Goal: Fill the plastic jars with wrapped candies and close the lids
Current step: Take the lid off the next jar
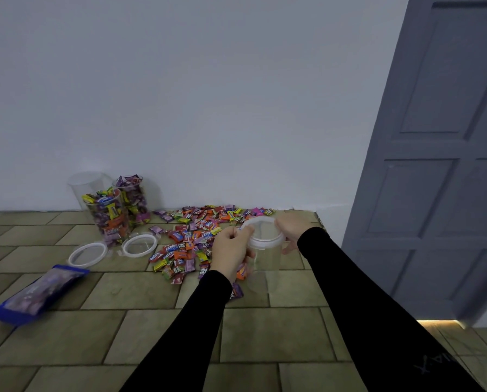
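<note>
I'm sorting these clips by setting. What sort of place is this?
Likely a room in a home, with the work done on the floor: a tiled floor, a plain white wall and a grey panelled door.

jar [265, 267]: clear plastic | candies [191, 239]: glossy wrappers | floor [265, 335]: matt tile

Long black sleeves [363, 292] down to bare hands [231, 247]

"Relax" on red candy wrappers [172, 248], other wrapper print too blurred
</note>
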A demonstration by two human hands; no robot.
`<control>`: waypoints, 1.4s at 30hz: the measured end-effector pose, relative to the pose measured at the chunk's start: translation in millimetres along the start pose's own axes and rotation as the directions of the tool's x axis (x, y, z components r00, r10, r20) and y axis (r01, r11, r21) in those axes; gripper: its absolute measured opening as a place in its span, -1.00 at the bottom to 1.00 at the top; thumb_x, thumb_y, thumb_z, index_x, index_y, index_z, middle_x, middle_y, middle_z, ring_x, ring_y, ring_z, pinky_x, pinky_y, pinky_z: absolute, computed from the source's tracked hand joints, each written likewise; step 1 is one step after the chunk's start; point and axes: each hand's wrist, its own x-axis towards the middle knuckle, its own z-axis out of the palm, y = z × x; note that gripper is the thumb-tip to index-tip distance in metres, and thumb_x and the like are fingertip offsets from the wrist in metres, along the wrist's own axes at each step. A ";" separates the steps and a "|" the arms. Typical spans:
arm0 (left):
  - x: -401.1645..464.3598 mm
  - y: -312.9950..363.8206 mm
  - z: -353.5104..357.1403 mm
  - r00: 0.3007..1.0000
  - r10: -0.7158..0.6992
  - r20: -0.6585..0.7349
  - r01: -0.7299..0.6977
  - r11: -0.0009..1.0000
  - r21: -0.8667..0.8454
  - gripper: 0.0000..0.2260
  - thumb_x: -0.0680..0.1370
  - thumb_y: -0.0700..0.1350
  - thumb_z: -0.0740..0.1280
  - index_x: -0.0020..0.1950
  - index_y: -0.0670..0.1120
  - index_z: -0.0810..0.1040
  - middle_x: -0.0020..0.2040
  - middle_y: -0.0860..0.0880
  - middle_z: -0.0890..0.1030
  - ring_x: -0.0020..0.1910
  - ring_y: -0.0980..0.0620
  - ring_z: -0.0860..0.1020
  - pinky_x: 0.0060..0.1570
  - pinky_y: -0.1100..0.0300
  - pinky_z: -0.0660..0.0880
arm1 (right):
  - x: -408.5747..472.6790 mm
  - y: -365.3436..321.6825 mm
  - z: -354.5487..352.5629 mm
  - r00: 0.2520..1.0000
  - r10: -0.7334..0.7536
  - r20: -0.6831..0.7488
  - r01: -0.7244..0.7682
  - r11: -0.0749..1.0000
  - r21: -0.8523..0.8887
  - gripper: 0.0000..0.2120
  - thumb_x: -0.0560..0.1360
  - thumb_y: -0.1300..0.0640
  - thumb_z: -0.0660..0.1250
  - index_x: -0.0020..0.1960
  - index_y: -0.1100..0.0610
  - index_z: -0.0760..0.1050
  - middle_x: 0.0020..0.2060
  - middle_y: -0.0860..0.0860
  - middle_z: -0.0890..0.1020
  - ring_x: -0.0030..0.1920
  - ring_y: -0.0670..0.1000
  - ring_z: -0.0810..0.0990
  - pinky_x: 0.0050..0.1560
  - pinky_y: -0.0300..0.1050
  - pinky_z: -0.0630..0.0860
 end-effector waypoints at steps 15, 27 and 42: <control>16.9 28.4 -10.4 0.975 -0.103 0.195 0.010 0.905 0.426 -0.69 0.43 0.08 0.47 0.03 -0.04 0.50 -0.10 0.06 0.52 -0.24 0.20 0.47 -0.37 0.29 0.34 | -0.9 75.0 17.5 0.828 -0.528 0.187 0.514 0.849 0.123 -0.22 0.08 0.08 0.67 0.23 -0.05 0.44 0.11 -0.06 0.64 0.16 -0.08 0.58 0.19 -0.16 0.49; 26.6 18.8 -10.4 0.963 -0.209 0.170 0.166 0.957 0.237 -0.71 0.50 0.14 0.37 -0.03 -0.09 0.54 -0.38 -0.01 0.37 -0.54 0.08 0.29 -0.58 0.32 0.16 | 4.5 58.2 9.1 0.829 -0.475 0.295 0.497 0.868 0.000 -0.30 0.17 0.25 0.65 0.23 0.02 0.47 0.07 -0.11 0.66 0.11 -0.20 0.59 0.14 -0.34 0.47; 14.5 35.5 -2.1 0.972 0.230 0.043 -0.229 0.903 0.362 -0.58 0.49 -0.02 0.42 -0.38 -0.09 0.23 -0.43 -0.05 0.23 -0.42 0.02 0.22 -0.35 0.16 0.19 | 4.1 61.0 14.3 0.857 -0.447 0.257 0.469 0.883 -0.030 -0.27 0.14 0.12 0.67 0.25 -0.05 0.47 0.09 -0.17 0.63 0.14 -0.19 0.56 0.16 -0.28 0.46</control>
